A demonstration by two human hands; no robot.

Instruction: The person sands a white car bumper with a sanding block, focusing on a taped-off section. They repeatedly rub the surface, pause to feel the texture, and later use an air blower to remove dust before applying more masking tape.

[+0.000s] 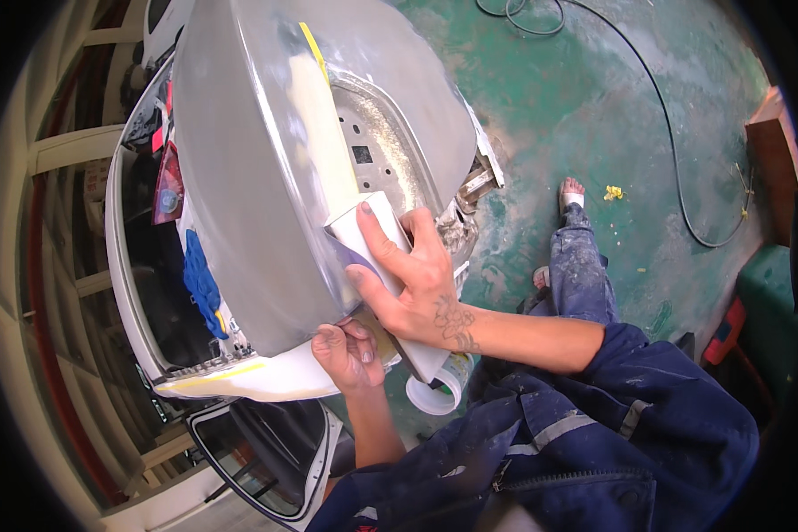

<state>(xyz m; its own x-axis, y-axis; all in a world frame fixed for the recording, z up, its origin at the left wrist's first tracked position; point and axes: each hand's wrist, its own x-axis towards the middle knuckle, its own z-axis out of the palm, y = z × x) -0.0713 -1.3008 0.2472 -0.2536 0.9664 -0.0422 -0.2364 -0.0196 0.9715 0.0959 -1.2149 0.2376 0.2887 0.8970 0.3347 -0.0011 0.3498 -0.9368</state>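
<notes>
A grey primed car body panel (230, 177) fills the middle left, with a pale cream filler strip (324, 133) along its ridge. My right hand (408, 275) is closed around a long white sanding block (387, 215), which rests on the panel at the lower end of the strip. A purple sheet shows under the block's edge. Just below, my left hand (350, 353) has its fingers curled at the panel's lower edge; what they grip, if anything, is hidden. Beside the block, a bare metal recess (362, 133) with holes is set into the panel.
Yellow tape (312, 49) marks the panel's far end. A red tail light (168, 186) and blue cloth (201, 275) lie on its left. A white bucket (433, 396) stands below the block. Across the green floor runs a black hose (667, 115); a detached car door (266, 452) is below.
</notes>
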